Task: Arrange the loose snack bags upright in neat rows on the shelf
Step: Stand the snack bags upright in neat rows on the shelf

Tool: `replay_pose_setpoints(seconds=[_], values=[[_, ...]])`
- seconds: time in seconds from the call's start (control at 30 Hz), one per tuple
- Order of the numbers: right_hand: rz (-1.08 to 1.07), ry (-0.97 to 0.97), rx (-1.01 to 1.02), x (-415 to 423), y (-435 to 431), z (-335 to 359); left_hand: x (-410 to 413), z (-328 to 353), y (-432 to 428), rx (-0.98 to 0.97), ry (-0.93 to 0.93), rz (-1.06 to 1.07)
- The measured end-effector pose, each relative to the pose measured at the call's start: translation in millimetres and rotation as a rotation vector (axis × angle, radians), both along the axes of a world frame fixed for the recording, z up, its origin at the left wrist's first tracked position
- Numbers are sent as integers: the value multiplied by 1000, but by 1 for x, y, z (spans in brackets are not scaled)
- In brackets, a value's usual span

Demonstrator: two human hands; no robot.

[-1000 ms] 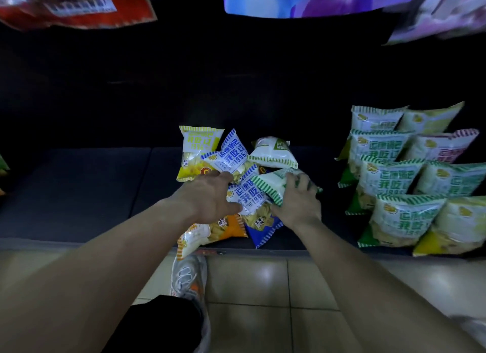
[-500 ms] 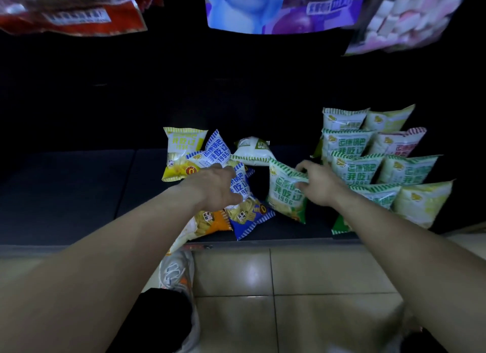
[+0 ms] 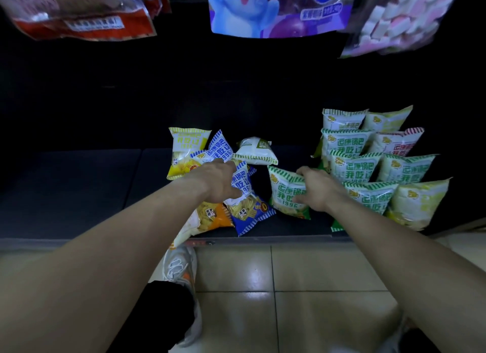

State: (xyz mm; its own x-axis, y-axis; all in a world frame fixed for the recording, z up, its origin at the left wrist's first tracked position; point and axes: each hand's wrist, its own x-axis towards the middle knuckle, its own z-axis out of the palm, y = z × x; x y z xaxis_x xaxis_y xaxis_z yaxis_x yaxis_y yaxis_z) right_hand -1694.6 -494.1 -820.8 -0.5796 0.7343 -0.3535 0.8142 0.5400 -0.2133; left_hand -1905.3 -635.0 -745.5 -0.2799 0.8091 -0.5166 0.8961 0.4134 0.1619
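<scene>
Handling, judged by look: air-puffed pillow packs, probably very light, soft-walled, slick on the film, brittle inside. Best taken by the crimped top seam or by both side edges, never squeezed across the belly; prone to slide or topple if stood without a neighbour to lean on.

At centre right of the frame, right grip (image 3: 319, 192) closed on the green bag (image 3: 285, 192): fingers hooked over the striped top seam, thumb across the printed front. Held tilted, lower edge low over the shelf (image 3: 79, 189), just left of the neat rows (image 3: 368, 168) standing at right. Probably meant for the front of a green row there; worth setting down on its bottom seam and leaning back against the bag behind.

At centre, left grip (image 3: 218, 181) laid on the loose heap, over the blue bag (image 3: 248, 212) and touching a second blue bag (image 3: 219, 149) further up. Fingers hidden behind the back of the hand, so impossible to say whether pinching a seam or merely pressing flat.

Also in the heap: yellow bag (image 3: 188, 153) propped at its upper left, white-and-green bag (image 3: 253, 153) lying on its side toward the upper middle, orange bag (image 3: 210, 218) flat at lower left, seemingly poking past the shelf lip. None yet stood in a row.

Elsewhere: hanging packs (image 3: 276, 10) along the top edge, tiled floor (image 3: 315, 273) across the bottom, pale shoe (image 3: 178, 268) just under the shelf lip.
</scene>
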Motion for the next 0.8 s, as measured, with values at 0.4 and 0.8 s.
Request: replay_pose_setpoints(seconds=[0.4, 0.8], values=[[161, 38, 36, 58, -19, 127, 69, 50, 24, 360, -250, -133], [55, 400, 2, 94, -6, 118, 109, 40, 42, 419, -24, -118]])
